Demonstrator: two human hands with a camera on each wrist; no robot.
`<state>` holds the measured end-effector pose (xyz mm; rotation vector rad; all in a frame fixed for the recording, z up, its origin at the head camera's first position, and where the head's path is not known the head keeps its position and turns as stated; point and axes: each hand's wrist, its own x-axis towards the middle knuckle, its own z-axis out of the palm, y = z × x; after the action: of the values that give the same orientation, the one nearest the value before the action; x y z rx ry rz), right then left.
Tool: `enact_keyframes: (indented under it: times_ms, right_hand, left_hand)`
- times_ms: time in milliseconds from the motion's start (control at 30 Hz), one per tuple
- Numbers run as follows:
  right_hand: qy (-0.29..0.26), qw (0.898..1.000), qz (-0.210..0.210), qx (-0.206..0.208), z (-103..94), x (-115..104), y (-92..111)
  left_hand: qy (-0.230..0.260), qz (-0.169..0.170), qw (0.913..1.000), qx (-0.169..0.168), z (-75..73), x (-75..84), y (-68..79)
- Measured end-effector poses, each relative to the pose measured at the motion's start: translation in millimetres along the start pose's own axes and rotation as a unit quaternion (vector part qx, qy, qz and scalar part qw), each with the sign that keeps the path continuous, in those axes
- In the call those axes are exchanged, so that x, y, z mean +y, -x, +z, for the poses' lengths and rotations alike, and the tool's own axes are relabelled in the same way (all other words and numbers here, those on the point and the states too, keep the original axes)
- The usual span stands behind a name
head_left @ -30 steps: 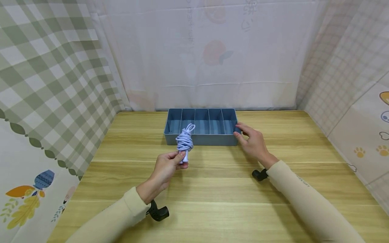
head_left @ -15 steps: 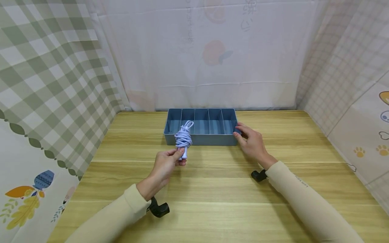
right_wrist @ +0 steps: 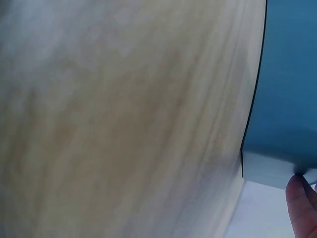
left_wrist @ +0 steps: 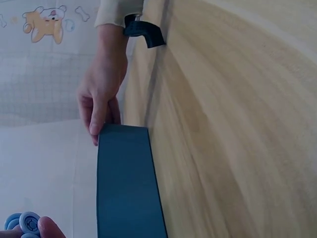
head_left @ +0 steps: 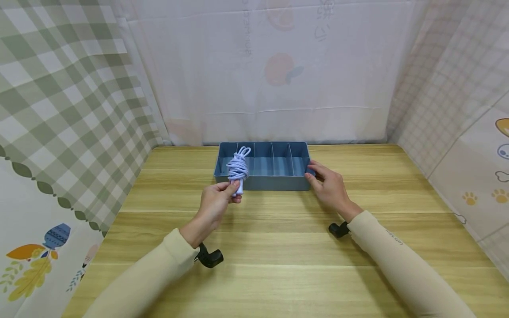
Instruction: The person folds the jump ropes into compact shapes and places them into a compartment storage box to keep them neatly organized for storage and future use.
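My left hand (head_left: pixel 214 202) pinches the handles of a lavender jump rope (head_left: pixel 237 170) between thumb and fingers. Its cord is wound in a bundle, with loops sticking up at the top. In the head view the bundle overlaps the front left of a blue divided box (head_left: pixel 264 183). At the lower left of the left wrist view, the round end of a handle (left_wrist: pixel 30 222) shows beside a fingertip. My right hand (head_left: pixel 329 184) grips the box's right end by the rim, thumb at the front corner. Only fingertips (right_wrist: pixel 300 198) of that hand appear in the right wrist view.
The box stands near the back edge of a wooden table (head_left: pixel 278 247), its compartments side by side. Behind it hangs a pale curtain (head_left: pixel 254 88); a checked cloth (head_left: pixel 71 88) borders the left. Black wrist cameras (head_left: pixel 210 257) sit under both wrists.
My left hand has moved forward and slightly left with the jump rope, bringing the bundle farther over the box in the head view. The right hand and box have stayed in place.
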<state>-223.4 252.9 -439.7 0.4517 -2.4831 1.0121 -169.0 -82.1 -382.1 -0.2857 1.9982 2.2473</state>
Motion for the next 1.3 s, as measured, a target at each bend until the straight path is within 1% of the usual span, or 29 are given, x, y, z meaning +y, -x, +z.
enact_keyframes:
  times_ms: [133,300,400,600,800,933,1100,1300]
  right_hand:
    - [0.000,1.000,-0.002,-0.002,-0.2,-0.7,0.1]
    - [0.000,1.000,0.002,-0.003,-1.1,-1.9,-0.1]
    - [0.002,1.000,0.006,-0.007,-2.0,-2.2,-0.1]
    - [0.008,1.000,0.007,-0.012,-1.9,-0.7,1.1]
    - [0.013,1.000,0.004,-0.016,-2.2,-2.3,0.3]
    - [0.013,1.000,0.006,-0.020,-2.6,-2.5,-1.0]
    - [0.010,1.000,0.012,-0.023,-2.8,-1.0,-2.3]
    - [0.009,0.999,0.017,-0.027,-3.8,-2.2,-2.6]
  left_hand:
    - [-0.015,0.000,0.9999,0.003,1.5,5.7,-4.8]
    - [-0.030,0.000,0.9995,-0.003,2.6,11.2,-11.3]
    - [-0.034,-0.001,0.9994,-0.006,4.0,12.9,-16.7]
    - [-0.044,-0.004,0.9990,0.000,7.3,14.9,-27.3]
    - [-0.051,-0.017,0.9986,0.007,8.0,18.8,-33.8]
    - [-0.064,-0.025,0.9976,0.007,8.7,20.8,-37.8]
    - [-0.080,-0.019,0.9966,0.006,10.4,23.1,-44.6]
    - [-0.113,-0.015,0.9934,0.010,11.8,25.7,-52.0]
